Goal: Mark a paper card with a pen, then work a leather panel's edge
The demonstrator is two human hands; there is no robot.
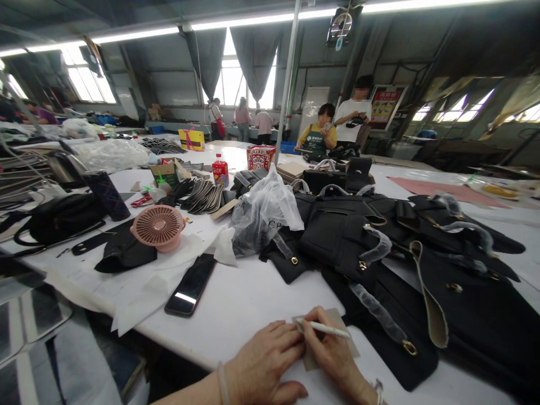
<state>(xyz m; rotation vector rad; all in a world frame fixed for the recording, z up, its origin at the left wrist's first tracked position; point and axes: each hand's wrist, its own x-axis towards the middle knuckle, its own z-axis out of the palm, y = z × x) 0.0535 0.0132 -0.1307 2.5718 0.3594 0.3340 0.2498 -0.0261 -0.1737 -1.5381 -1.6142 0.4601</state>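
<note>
Right hand (333, 351) closed around a white pen (324, 329), tip over a small tan card (335, 320) lying on the white table (253, 298). Left hand (265, 360) flat, fingers pressing the card's left edge. Black handbags (379, 253) just beyond; smartphone (190, 284) and pink fan (158, 226) further left.

A long white table (253, 292) carries the work. On it lie black bags (358, 236), a dark phone (190, 285), a pink fan (159, 226), a plastic bag (264, 214) and a small card (337, 337).
</note>
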